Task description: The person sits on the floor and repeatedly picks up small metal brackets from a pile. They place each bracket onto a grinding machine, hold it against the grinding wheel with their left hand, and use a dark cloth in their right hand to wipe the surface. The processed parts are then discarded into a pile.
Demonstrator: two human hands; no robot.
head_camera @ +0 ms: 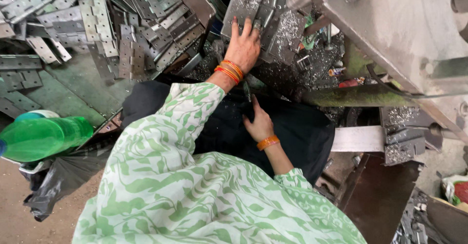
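Grey steel hinge plates point(97, 24) lie heaped on the worktop, too many to count. Left hand point(243, 46) presses spread fingers flat on shaving-dusted plates point(253, 2); right hand point(260, 124) rests loosely open on black cloth point(302, 132).

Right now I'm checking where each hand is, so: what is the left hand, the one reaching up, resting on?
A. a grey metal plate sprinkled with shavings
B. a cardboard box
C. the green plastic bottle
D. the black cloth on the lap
A: the left hand lies with fingers spread on a grey metal plate speckled with shavings, while the right hand rests lower on the black cloth.
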